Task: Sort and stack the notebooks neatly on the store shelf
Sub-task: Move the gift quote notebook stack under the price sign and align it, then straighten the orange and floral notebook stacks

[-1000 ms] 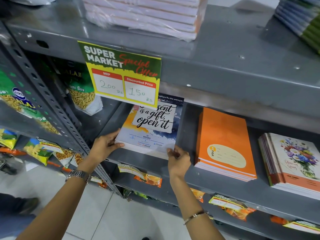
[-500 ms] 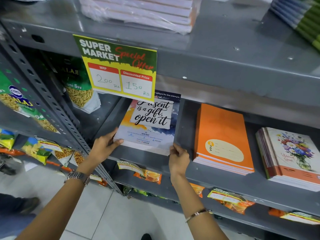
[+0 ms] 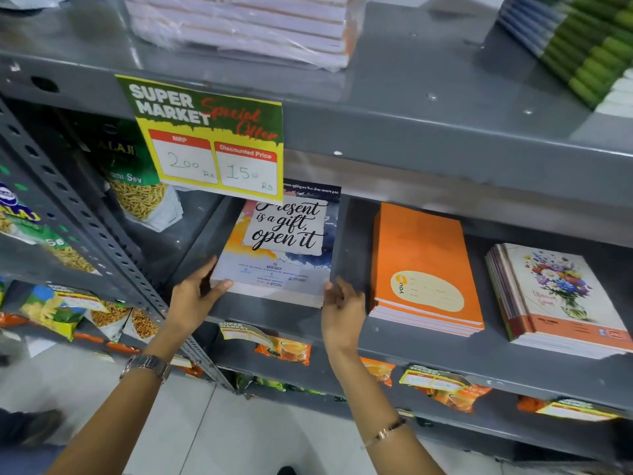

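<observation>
A stack of notebooks with a "Present is a gift, open it" cover lies on the grey middle shelf, left of an orange notebook stack and a floral-cover stack. My left hand holds the stack's near left corner, thumb on the front edge and fingers along the left side. My right hand is at the near right corner with its fingers loosely apart, fingertips just touching the edge.
A "Super Market Special Offer" price sign hangs over the stack's far end. The upper shelf carries a plastic-wrapped stack and green-spined notebooks. Snack packets sit left of a perforated upright. Sachets hang below.
The right hand has loosened from its pinch on the near right corner and eased slightly right. The left hand stays on the left corner. The stack sits a little squarer.
</observation>
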Motion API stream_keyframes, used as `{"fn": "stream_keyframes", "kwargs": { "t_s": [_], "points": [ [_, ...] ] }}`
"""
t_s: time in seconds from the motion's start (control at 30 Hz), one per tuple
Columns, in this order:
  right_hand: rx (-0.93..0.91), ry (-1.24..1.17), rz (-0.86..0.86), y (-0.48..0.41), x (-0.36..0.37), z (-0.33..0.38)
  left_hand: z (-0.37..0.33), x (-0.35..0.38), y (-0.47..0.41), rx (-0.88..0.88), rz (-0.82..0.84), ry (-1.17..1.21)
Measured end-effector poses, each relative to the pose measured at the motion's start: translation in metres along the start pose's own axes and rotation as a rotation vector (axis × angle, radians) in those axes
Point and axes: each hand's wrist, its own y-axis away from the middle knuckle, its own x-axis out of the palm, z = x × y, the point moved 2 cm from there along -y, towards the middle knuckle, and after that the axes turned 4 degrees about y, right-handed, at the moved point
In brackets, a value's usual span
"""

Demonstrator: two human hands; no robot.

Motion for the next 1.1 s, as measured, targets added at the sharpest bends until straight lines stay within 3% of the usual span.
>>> {"fn": "stream_keyframes", "kwargs": {
  "t_s": [0.1, 0.17, 0.3, 0.4, 0.57, 0.7, 1.1],
  "points": [
    [-0.249, -0.036, -0.109, 0.009, -0.042, 0.01, -0.032, 0.013, 0.014, 0.014, -0.1, 0.185],
    [-0.305, 0.031, -0.23, -0.007, -0.081, 0.002, -0.065, 0.035, 0.02, 0.099, -0.094, 0.319],
    [-0.01, 0.293, -0.452, -0.053, -0.16, -0.039, -0.132, 0.113, 0.028, 0.145, 0.24, 0.397],
    [0.059, 0.436, -0.361, -0.067, -0.191, -0.07, -0.158, 0.171, 0.038, 0.018, 0.44, 0.271],
    [0.055, 0.345, -0.208, -0.075, -0.201, -0.089, -0.165, 0.203, 0.054, -0.05, 0.347, 0.117],
    [0.12, 0.152, -0.227, -0.075, -0.204, -0.099, -0.163, 0.208, 0.06, 0.041, 0.315, 0.038],
    [0.167, -0.064, -0.272, -0.073, -0.203, -0.115, -0.168, 0.206, 0.068, 0.087, 0.303, 0.021]
  ]
}}
